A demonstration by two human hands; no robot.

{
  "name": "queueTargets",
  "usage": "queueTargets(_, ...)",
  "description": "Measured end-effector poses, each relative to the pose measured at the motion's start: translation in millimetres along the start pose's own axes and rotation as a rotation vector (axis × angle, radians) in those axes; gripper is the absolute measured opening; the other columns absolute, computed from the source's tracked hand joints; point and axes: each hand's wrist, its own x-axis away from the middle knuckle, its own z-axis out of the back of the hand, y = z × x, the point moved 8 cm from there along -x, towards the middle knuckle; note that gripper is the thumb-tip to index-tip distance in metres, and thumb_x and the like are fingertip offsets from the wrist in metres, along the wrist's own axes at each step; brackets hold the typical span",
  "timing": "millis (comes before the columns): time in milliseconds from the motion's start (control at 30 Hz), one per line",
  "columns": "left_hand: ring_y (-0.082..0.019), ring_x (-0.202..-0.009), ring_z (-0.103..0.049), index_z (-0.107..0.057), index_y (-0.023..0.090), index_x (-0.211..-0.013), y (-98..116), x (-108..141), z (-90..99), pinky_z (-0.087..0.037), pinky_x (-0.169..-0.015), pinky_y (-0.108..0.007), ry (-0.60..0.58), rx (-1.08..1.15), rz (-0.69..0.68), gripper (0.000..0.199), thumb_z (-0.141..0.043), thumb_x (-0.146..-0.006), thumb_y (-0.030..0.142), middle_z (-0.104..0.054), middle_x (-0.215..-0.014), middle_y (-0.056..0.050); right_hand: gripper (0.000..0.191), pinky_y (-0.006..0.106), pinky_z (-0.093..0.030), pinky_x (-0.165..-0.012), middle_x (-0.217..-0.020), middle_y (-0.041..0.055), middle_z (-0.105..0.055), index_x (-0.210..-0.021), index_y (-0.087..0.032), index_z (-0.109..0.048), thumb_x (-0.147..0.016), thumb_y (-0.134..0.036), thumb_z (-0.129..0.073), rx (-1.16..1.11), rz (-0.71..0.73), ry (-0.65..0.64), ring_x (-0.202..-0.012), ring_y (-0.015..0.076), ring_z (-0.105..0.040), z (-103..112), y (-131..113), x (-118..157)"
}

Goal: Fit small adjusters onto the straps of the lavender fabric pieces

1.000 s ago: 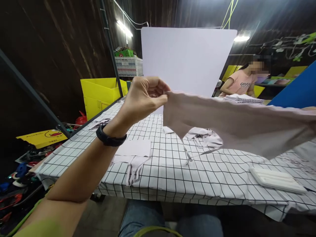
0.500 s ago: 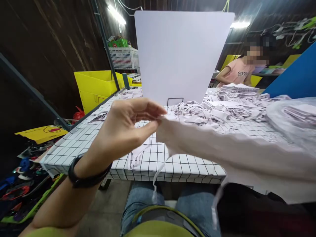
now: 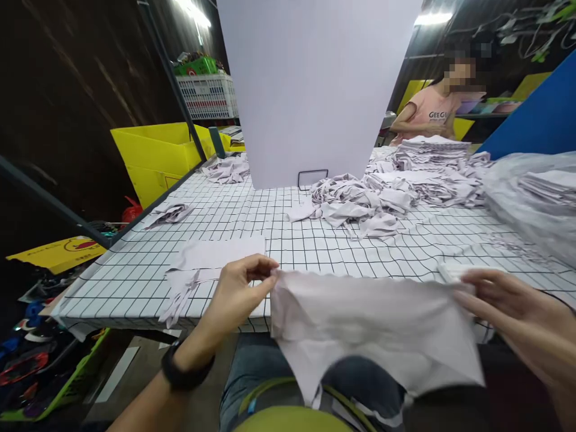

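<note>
A pale lilac fabric piece [image 3: 373,318] with thin straps hangs between my two hands, over the table's front edge and my lap. My left hand [image 3: 240,291] pinches its upper left corner between thumb and fingers. At the upper right corner my right hand [image 3: 517,318], slightly blurred, holds the cloth the same way. The piece has a wavy top edge and a curved cut-out below. Left of it, a similar flat fabric piece [image 3: 220,252] lies on the table with its straps trailing toward the edge. A white object [image 3: 450,270] lies partly hidden behind my right hand.
On the grid-patterned tablecloth [image 3: 252,210] lie a heap of lilac straps and cloth [image 3: 360,201], a fabric stack [image 3: 432,147] and a clear plastic bag [image 3: 508,180]. A white board [image 3: 315,90] stands at the back. Yellow bins [image 3: 153,156] stand left; a person [image 3: 427,117] sits far right.
Both hands and the cloth are lower; the cloth now hangs across in front of me and my right hand has come into view. The flat piece on the left now shows. My view tilts down.
</note>
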Motion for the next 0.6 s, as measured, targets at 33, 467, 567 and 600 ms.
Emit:
queueTargets(33, -0.02, -0.081, -0.073, -0.075, 0.018, -0.089, -13.9, -13.6, -8.7, -0.063, -0.075, -0.032, -0.001, -0.061, 0.018, 0.012, -0.069, -0.08, 0.025, -0.077, -0.086, -0.004, 0.046, 0.03, -0.059, -0.057, -0.08, 0.0084, -0.076, -0.093, -0.026, -0.071, -0.066, -0.059, -0.088, -0.036, -0.085, -0.121, -0.073, 0.0257, -0.073, -24.0, 13.3, -12.3)
queueTargets(467, -0.033, -0.122, -0.059, -0.07, 0.016, -0.11, -59.2, -106.7, -116.1, -0.05, -0.103, -0.053, -0.226, -0.689, -0.117, 0.035, -0.053, -0.082, 0.003, -0.065, -0.13, -0.015, 0.028, 0.04, -0.055, -0.083, -0.092, 0.0066, -0.077, -0.097, -0.023, -0.073, -0.076, -0.042, -0.072, 0.13, -0.126, -0.001, -0.085, 0.0253, -0.07, -116.4, 61.1, -65.7)
queueTargets(567, -0.026, -0.135, -0.052, -0.068, 0.02, -0.121, -28.4, -79.4, -179.4, -0.043, -0.116, -0.045, -0.514, -0.596, -0.427, 0.034, -0.048, -0.095, 0.012, -0.06, -0.142, -0.01, 0.032, 0.038, -0.055, -0.078, -0.085, 0.0084, -0.077, -0.088, -0.022, -0.072, -0.087, -0.053, -0.063, 0.169, -0.2, 0.16, -0.08, 0.0263, -0.071, -79.5, 60.2, -6.8)
queueTargets(600, -0.025, -0.14, -0.048, -0.066, 0.02, -0.126, -20.4, -67.8, -199.4, -0.039, -0.12, -0.044, -0.608, -0.565, -0.523, 0.034, -0.045, -0.099, 0.015, -0.057, -0.147, -0.01, 0.036, 0.036, -0.055, -0.075, -0.077, 0.0074, -0.075, -0.079, -0.023, -0.071, -0.088, -0.056, -0.062, 0.197, -0.279, 0.189, -0.074, 0.0257, -0.071, -70.7, 66.0, 16.8)
